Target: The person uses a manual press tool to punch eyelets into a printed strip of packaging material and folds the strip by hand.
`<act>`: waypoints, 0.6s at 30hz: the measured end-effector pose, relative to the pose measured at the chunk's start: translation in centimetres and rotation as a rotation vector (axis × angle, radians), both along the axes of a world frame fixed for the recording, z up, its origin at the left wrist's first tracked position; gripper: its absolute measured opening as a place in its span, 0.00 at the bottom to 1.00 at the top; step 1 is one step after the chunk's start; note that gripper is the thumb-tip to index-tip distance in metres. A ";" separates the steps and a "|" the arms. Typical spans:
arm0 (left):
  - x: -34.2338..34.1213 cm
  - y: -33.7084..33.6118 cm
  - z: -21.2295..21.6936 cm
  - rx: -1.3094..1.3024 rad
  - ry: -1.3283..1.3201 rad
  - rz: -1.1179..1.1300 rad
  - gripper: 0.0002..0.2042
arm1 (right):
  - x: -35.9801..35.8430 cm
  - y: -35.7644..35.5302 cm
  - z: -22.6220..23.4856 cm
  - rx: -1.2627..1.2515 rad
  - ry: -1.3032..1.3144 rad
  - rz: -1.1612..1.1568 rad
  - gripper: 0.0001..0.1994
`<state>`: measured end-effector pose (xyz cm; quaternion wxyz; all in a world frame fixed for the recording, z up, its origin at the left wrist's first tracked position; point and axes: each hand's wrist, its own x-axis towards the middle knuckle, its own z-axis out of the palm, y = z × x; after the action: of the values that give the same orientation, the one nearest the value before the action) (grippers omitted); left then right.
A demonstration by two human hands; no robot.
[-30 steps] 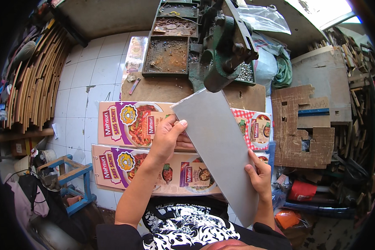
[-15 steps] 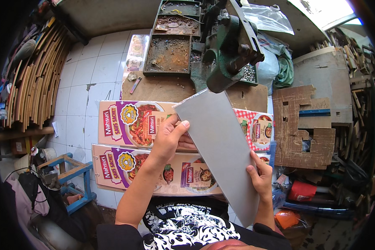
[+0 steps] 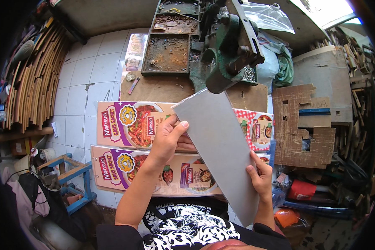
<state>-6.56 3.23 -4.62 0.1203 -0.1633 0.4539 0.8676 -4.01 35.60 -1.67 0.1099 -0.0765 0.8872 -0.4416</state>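
left hand [image 3: 169, 136] pinching grey rectangular panel [image 3: 221, 158] by its left edge, right hand [image 3: 260, 173] the right | far end by green press head [image 3: 221, 79], can't tell if touching | slanted hold could scuff that corner imo

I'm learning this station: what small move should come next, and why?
Perhaps straighten the grey panel at the green press head: it slants, the head overlaps its far end in view, and the left hand and right hand hold opposite edges.

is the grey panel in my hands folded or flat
Flat: the grey panel shows one uncreased face between left hand and right hand.
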 end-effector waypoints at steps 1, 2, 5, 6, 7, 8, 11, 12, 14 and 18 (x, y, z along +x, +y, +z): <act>0.0 0.0 0.1 0.000 -0.001 -0.001 0.15 | 0.0 0.0 -0.1 0.002 0.022 0.008 0.24; 0.0 0.0 0.2 -0.003 -0.002 -0.003 0.15 | 0.0 0.0 -0.1 0.001 0.021 0.008 0.24; 0.0 -0.1 0.4 -0.003 -0.002 -0.007 0.15 | 0.0 0.0 -0.1 0.003 0.020 0.006 0.24; 0.0 -0.1 0.4 -0.002 0.000 -0.008 0.15 | 0.0 0.0 0.0 0.004 0.025 0.006 0.24; 0.0 -0.1 0.4 -0.003 0.001 -0.007 0.15 | 0.0 -0.1 0.1 0.004 0.031 0.007 0.24; 0.0 -0.1 0.4 -0.004 -0.005 -0.006 0.15 | 0.0 -0.1 0.0 0.003 0.031 0.008 0.24; -0.1 0.1 0.5 0.003 -0.012 0.002 0.15 | 0.0 0.1 0.0 0.025 0.004 0.006 0.24; -0.1 0.1 0.6 0.012 -0.014 0.007 0.15 | 0.0 0.1 0.0 0.028 0.014 0.010 0.24; 0.0 0.0 0.6 0.004 -0.020 0.006 0.15 | 0.0 0.0 0.0 0.032 0.022 0.014 0.24; 0.0 0.0 1.0 0.006 -0.026 0.008 0.15 | 0.1 -0.1 0.1 0.029 0.022 0.005 0.24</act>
<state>-6.55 3.25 -3.66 0.1232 -0.1758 0.4492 0.8672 -3.95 35.48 -1.56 0.1025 -0.0821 0.8943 -0.4277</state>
